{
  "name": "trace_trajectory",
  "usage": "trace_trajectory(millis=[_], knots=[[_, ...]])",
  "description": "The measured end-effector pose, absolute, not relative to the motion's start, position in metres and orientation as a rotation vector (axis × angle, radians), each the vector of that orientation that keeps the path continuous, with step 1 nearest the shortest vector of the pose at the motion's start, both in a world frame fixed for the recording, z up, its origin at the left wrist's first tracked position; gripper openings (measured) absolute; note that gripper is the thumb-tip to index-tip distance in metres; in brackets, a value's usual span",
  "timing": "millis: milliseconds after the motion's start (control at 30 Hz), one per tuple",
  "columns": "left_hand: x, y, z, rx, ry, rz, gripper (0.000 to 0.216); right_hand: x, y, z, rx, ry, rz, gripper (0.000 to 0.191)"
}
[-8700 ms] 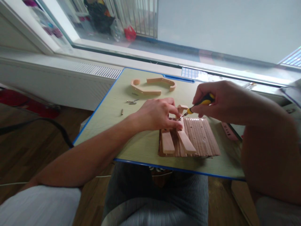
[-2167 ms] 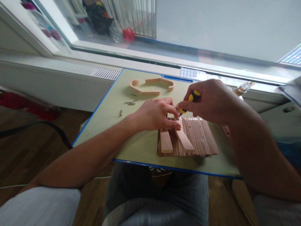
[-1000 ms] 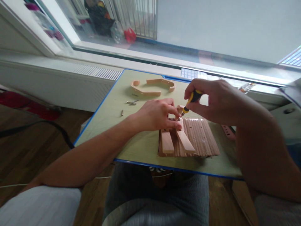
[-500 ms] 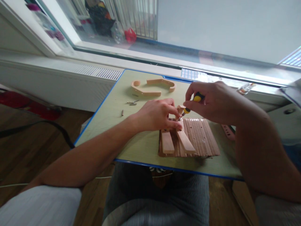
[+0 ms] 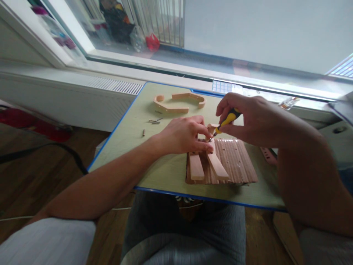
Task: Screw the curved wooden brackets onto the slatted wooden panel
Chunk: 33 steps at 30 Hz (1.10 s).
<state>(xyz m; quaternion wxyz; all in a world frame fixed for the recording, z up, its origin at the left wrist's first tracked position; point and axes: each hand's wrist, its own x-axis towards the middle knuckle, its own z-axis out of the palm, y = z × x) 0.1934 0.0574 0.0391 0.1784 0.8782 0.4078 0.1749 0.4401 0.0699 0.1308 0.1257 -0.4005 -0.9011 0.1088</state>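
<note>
A ribbed wooden panel (image 5: 234,162) lies on the green table (image 5: 165,173) near its front edge, with two flat wooden slats (image 5: 216,165) on top. My left hand (image 5: 184,134) is closed, its fingers pressing down on the far end of a slat. My right hand (image 5: 248,117) is closed round a yellow-and-black screwdriver (image 5: 227,120). The screwdriver's tip points down to the slat end, right beside my left fingertips. Whatever the tip touches is too small to make out.
Two curved wooden pieces (image 5: 179,101) lie at the back of the table. A few loose screws (image 5: 154,120) sit left of my left hand. A pink object (image 5: 268,154) shows at the right. A windowsill and radiator grille (image 5: 116,84) run behind the table.
My right hand has turned the screwdriver about on the same spot, its handle tilting back and forth. My left hand and the wooden parts have stayed in place.
</note>
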Motion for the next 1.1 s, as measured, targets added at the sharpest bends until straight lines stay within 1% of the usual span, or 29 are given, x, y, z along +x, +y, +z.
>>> trace_trajectory(millis=[100, 200, 533, 733, 933, 1100], knots=[[0.194, 0.058, 0.039, 2.480, 1.154, 0.492, 0.038, 0.439, 0.069, 0.130, -1.196, -2.594, 0.282, 0.031], [0.194, 0.057, 0.040, 2.473, 1.165, 0.483, 0.038, 0.437, 0.067, 0.130, -1.205, -2.588, 0.235, 0.028], [0.196, 0.056, 0.042, 2.457, 1.186, 0.472, 0.037, 0.429, 0.072, 0.124, -1.295, -2.523, 0.229, 0.011], [0.194, 0.058, 0.038, 2.483, 1.152, 0.504, 0.038, 0.432, 0.071, 0.125, -1.308, -2.571, 0.202, 0.019], [0.195, 0.058, 0.037, 2.482, 1.172, 0.520, 0.037, 0.437, 0.074, 0.123, -1.071, -2.625, 0.352, 0.027], [0.194, 0.057, 0.037, 2.475, 1.167, 0.522, 0.038, 0.437, 0.073, 0.123, -1.033, -2.581, 0.410, 0.034]])
